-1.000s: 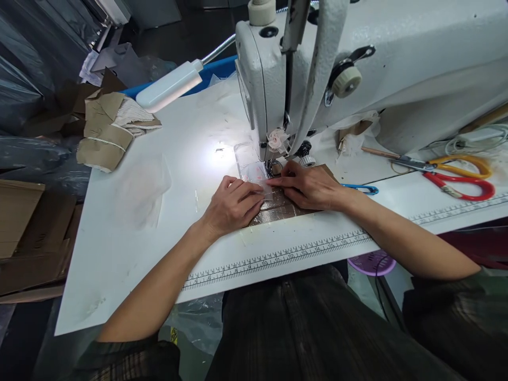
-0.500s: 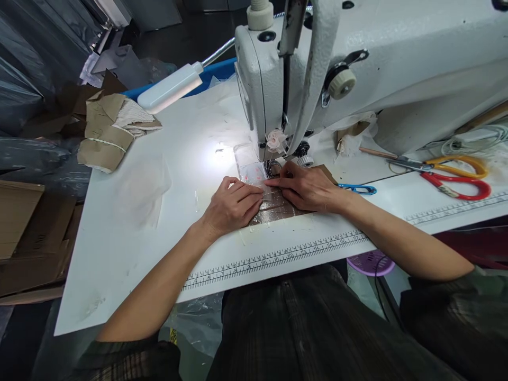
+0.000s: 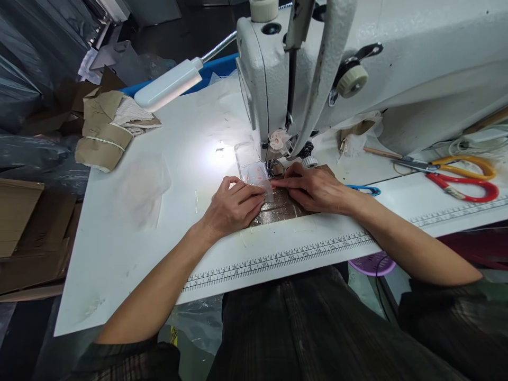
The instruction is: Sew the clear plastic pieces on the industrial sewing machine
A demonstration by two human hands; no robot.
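Observation:
A white sewing machine head (image 3: 254,79) stands over the table, with a pale fabric flower (image 3: 279,141) fixed near its needle area. Under the presser foot (image 3: 274,168) lies a small piece of sheer whitish fabric (image 3: 254,175) with faint pinkish-red marks. My left hand (image 3: 237,203) is closed, fingers bent together, with its fingertips on the fabric's near edge. From the other side my right hand (image 3: 317,189) has its thumb and forefinger together at the fabric beside the foot. Beneath both hands is a brown machine bed plate (image 3: 281,209) with clear tape. Their fingertips partly hide the fabric.
Right of the machine lie red-and-orange-handled scissors (image 3: 462,182) and a blue-handled tool (image 3: 365,190). A printed ruler strip (image 3: 278,260) follows the front edge. At left are a sheer cloth (image 3: 141,193), a tied brown bundle (image 3: 105,132) and a lamp (image 3: 170,84).
The view has shifted slightly, so the machine and scissors appear a little farther right. Both hands keep nearly the same place at the sheer fabric.

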